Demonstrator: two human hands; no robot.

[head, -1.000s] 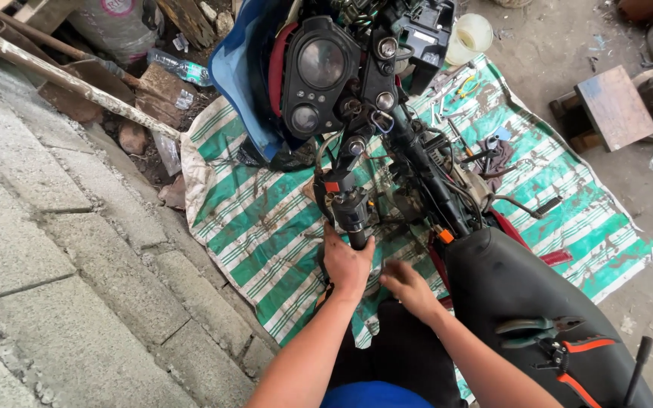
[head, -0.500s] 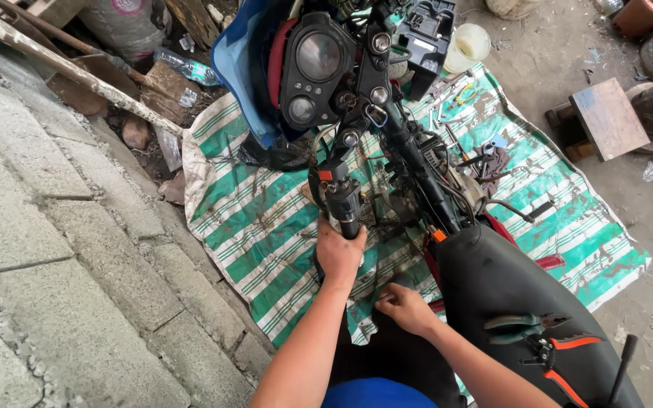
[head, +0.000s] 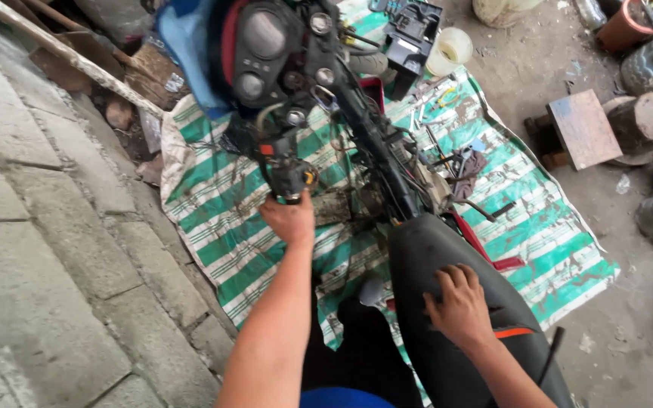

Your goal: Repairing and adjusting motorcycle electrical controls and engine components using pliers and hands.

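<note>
A stripped motorcycle stands over a green-and-white striped tarp (head: 221, 227). Its round dials (head: 262, 45) sit at the top and its black seat (head: 432, 257) runs toward me. My left hand (head: 290, 219) is closed around the left handlebar grip (head: 290, 180), just below the switch housing. My right hand (head: 461, 304) lies palm down on the black seat with the fingers spread, holding nothing. The exposed frame and wiring (head: 394, 159) run between the handlebar and the seat.
Hand tools (head: 436, 98) and a black box (head: 411, 39) lie on the tarp's far side. A small wooden stool (head: 580, 130) and a log (head: 648, 125) stand at the right on dirt. Concrete slabs (head: 47, 227) fill the left; planks (head: 77, 57) lie at the top left.
My right hand has moved from the frame area beside my left hand onto the black seat. The left hand has kept its hold on the grip. The view has shifted right and closer.
</note>
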